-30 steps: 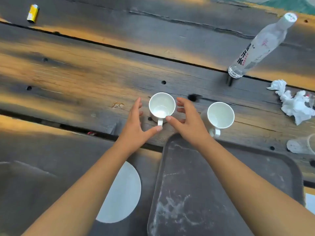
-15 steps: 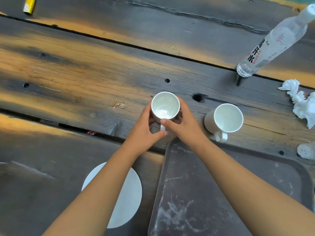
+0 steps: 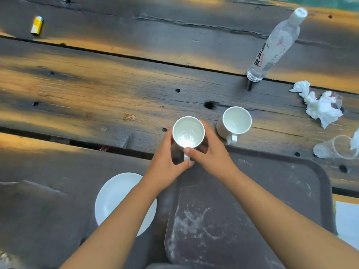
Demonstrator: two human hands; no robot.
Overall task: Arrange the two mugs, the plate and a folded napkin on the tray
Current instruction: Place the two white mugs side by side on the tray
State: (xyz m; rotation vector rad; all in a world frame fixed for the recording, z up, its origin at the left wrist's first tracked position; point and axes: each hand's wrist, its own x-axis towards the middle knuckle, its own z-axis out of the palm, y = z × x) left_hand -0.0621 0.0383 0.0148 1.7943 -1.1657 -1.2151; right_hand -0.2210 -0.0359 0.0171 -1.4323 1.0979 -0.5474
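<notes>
Left hand (image 3: 165, 164) and right hand (image 3: 211, 158) clamping their grip on round white ceramic mug (image 3: 188, 133), hovering at dark rectangular plastic tray (image 3: 291, 191) far-left corner

We've got the held mug (image 3: 188, 133) left of the second mug (image 3: 236, 121), tray (image 3: 272, 191) in front, plate (image 3: 114, 193) left of it.

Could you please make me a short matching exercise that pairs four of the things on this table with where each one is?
Things:
1. held mug
2. second mug
3. plate
4. water bottle

Places:
A. on the table left of the tray, partly under the left forearm
B. standing at the far right, cap on
C. between the left hand and the right hand, at the tray's far left corner
D. on the wood just beyond the tray's far edge, untouched

Pairs: 1-C, 2-D, 3-A, 4-B
</notes>
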